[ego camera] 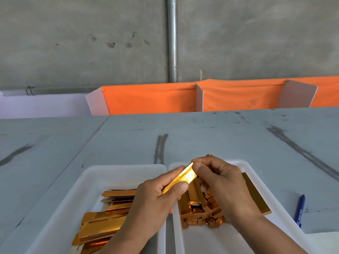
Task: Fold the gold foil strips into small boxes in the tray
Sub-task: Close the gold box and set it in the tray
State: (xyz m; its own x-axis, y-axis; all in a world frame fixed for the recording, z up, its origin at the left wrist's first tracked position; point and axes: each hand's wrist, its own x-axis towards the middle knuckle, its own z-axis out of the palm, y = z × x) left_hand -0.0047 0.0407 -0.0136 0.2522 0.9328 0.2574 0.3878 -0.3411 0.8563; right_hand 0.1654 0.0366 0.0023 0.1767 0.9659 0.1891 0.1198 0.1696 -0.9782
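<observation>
Left hand (156,197), right hand (222,182) — curled pinch grip on foil strip (185,177)

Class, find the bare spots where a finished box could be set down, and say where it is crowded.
Free: the table beyond both trays; the left tray, far end past the flat strips; the right tray, near end below the folded boxes. Crowded: both piles.

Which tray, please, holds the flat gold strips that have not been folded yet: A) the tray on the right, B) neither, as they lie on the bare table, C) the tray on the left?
C: the flat strips are piled in the left tray, while the right tray holds folded boxes.
</observation>
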